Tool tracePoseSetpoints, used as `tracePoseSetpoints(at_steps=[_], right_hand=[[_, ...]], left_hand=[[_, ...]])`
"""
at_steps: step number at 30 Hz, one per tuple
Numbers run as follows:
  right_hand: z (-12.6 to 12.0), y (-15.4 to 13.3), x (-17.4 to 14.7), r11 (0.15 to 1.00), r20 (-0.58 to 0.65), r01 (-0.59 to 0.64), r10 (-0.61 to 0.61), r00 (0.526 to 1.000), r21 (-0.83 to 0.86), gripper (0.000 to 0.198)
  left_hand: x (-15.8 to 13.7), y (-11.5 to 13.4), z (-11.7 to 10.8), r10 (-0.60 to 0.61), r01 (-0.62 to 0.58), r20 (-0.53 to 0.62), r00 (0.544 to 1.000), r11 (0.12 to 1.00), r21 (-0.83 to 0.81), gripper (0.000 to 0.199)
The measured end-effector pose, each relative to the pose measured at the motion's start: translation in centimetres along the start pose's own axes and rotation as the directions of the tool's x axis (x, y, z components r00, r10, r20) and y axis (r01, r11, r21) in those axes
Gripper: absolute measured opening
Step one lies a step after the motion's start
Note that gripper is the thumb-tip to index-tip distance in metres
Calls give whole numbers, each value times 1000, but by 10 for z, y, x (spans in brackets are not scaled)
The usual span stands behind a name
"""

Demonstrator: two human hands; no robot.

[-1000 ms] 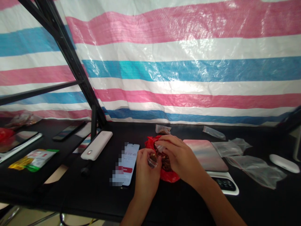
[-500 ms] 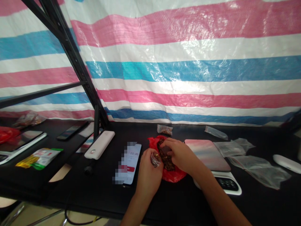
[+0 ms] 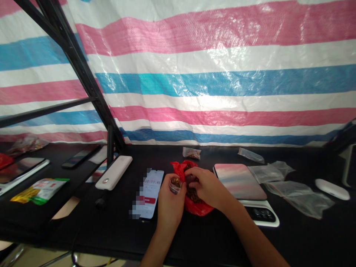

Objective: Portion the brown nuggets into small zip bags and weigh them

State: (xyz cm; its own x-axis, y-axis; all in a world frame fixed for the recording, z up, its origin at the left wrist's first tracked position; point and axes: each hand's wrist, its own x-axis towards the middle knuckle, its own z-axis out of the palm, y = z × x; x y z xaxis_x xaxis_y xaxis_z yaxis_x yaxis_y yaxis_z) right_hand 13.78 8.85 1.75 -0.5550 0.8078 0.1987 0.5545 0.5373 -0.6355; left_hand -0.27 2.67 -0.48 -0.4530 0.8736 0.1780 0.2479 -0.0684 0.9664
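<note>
My left hand (image 3: 170, 200) is closed around a small clear plastic bag (image 3: 175, 185). Its mouth faces up and brown bits show inside. Just to the right, a red plastic bag (image 3: 198, 209) lies open on the table, with a heap of dark brown bits (image 3: 194, 194) in it. Over that heap is my right hand (image 3: 208, 185), its fingers curled round a dark, brownish-red piece (image 3: 190, 178) whose kind I cannot make out. The fingertips of both hands are close together.
A white scale (image 3: 274, 218) with a pinkish plate stands right of the hands. Empty clear bags (image 3: 300, 196) and a white case (image 3: 332, 189) lie further right. A filled small bag (image 3: 191, 152) is behind. Leftward are a lit phone (image 3: 151, 189) and a white power bank (image 3: 114, 172).
The view has turned slightly right. The small bag's mouth now faces the camera more, with more of its contents showing. My right fingers have curled in and moved nearer to my left hand.
</note>
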Motion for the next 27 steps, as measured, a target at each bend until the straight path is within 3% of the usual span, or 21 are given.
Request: tracePoseSetpoints(at_steps=[8,15,22,27], right_hand=[[-1,3,-4,965,6,-57,57,998,256,45],[-3,-2,-4,925,21,-54,49,999,377,41],[-10,5,-3,911,-129,-21,81,988,411,33],[-16,-11,-6,938,-209,34,41,977,345,34]], left_hand=[[2,-3,-1,54,-51,-34,998,995,86,10],[3,-4,1,30,-30,-10,999,999,23,18],[3,-8,-1,72,-64,-96,993,994,89,22],[0,-5,-1,112,-107,-41,993,987,118,18]])
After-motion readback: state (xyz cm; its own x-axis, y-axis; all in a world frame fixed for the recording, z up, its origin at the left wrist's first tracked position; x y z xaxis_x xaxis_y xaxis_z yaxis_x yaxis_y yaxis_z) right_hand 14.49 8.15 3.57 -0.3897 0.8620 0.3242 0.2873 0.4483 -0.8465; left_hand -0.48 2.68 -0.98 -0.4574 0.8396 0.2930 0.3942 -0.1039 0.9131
